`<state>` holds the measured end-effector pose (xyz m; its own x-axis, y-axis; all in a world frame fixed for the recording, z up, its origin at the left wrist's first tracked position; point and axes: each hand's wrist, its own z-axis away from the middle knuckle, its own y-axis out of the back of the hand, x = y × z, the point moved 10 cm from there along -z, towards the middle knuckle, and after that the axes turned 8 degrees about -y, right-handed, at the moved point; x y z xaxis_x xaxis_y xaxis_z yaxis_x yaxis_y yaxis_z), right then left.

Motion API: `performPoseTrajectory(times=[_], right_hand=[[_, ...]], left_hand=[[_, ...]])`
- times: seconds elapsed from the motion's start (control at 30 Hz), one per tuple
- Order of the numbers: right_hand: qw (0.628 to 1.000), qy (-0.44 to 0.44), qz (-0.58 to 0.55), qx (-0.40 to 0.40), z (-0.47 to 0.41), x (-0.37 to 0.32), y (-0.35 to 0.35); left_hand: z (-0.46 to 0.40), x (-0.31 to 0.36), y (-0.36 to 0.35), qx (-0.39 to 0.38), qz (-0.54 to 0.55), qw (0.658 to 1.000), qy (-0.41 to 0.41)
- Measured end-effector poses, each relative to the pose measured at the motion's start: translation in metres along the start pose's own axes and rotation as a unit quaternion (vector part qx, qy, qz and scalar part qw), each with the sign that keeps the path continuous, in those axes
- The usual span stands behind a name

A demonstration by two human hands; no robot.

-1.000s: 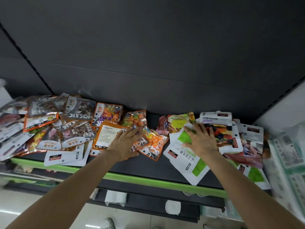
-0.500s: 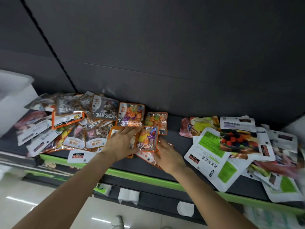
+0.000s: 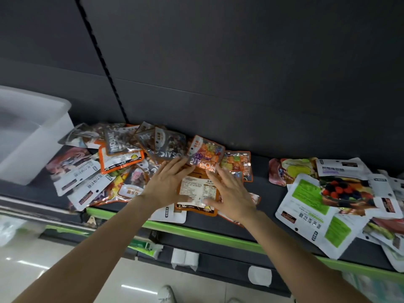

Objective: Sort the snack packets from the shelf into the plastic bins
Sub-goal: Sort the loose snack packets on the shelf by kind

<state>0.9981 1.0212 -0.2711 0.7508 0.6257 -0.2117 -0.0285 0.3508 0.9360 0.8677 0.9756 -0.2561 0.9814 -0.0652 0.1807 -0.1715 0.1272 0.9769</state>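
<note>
My left hand (image 3: 166, 184) lies flat at the centre of the frame, fingers straight and spread, tips touching the lower edge of a dark glossy "MOSAIC" pouch of brown pieces (image 3: 168, 147). My right hand (image 3: 229, 193) lies just beside it, fingers likewise extended and splayed, thumb low, palm pressing on the heap. Neither hand grips anything; both rest open on the packets. Between the two hands shows an orange-bordered pouch lying back-side up with a white nutrition panel (image 3: 197, 190), touched by both. I judge the hands flank it to square up or gather the orange-edged kind before lifting.

Just above my right fingertips sits a clear-windowed orange pouch of multicoloured cubes (image 3: 206, 156), overlapping a second similar one (image 3: 237, 165) to its right. The left-centre heap is mixed and overlapping, which suggests sorting is barely begun.

At right of the frame, well apart from the hands, a separate spread of white flat pouches with green label panels (image 3: 310, 206) and one with a berry picture (image 3: 347, 193) lies loosely fanned.

All rest on a dark shelf deck with a green front strip (image 3: 218, 234). At upper left, a translucent white plastic bin (image 3: 32, 136) stands on the same shelf beside the heap; no packet shows in the part of it I can see
</note>
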Motion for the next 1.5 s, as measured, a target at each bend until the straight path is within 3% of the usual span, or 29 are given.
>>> performPoseTrajectory(times=[0.2, 0.3, 0.4, 0.5, 0.6, 0.8, 1.1, 1.3, 1.37, 1.43, 1.47, 1.5], right_hand=[[0.998, -0.034, 0.031, -0.043, -0.031, -0.018, -0.007], [0.997, -0.055, 0.042, -0.036, -0.039, -0.006, 0.009], [0.993, -0.08, 0.065, -0.058, -0.036, 0.004, 0.018], [0.99, -0.106, 0.064, -0.073, -0.035, 0.0, 0.018], [0.991, -0.13, 0.017, -0.038, -0.036, -0.013, 0.021], [0.981, -0.179, -0.068, -0.001, -0.039, -0.016, 0.017], [0.978, -0.202, -0.013, 0.053, -0.068, -0.015, 0.021], [0.979, -0.141, 0.093, 0.115, -0.074, -0.038, 0.044], [0.977, -0.157, 0.047, 0.133, -0.072, -0.042, 0.056], [0.962, -0.147, -0.135, 0.186, -0.072, -0.05, 0.069], [0.933, -0.154, -0.24, 0.219, -0.07, -0.053, 0.074], [0.909, -0.155, -0.278, 0.271, -0.071, -0.054, 0.08]], left_hand=[[0.019, -0.035, 0.039, 0.065, -0.079, 0.995, 0.022], [0.017, -0.046, 0.032, -0.003, -0.117, 0.993, 0.005], [0.02, -0.064, 0.021, -0.042, -0.08, 0.995, 0.03], [0.022, -0.068, 0.033, 0.013, -0.075, 0.997, 0.025], [0.018, -0.073, 0.054, 0.065, -0.093, 0.993, 0.039], [0.005, -0.085, 0.039, -0.014, -0.085, 0.996, 0.026], [0.039, -0.146, 0.051, 0.031, -0.045, 0.978, 0.202], [0.05, -0.175, 0.063, 0.054, 0.065, 0.947, 0.31], [0.056, -0.183, 0.06, 0.044, 0.092, 0.947, 0.306], [0.064, -0.194, 0.053, 0.036, 0.113, 0.945, 0.305], [0.069, -0.203, 0.051, 0.042, 0.126, 0.941, 0.311], [0.074, -0.211, 0.051, 0.052, 0.141, 0.935, 0.321]])
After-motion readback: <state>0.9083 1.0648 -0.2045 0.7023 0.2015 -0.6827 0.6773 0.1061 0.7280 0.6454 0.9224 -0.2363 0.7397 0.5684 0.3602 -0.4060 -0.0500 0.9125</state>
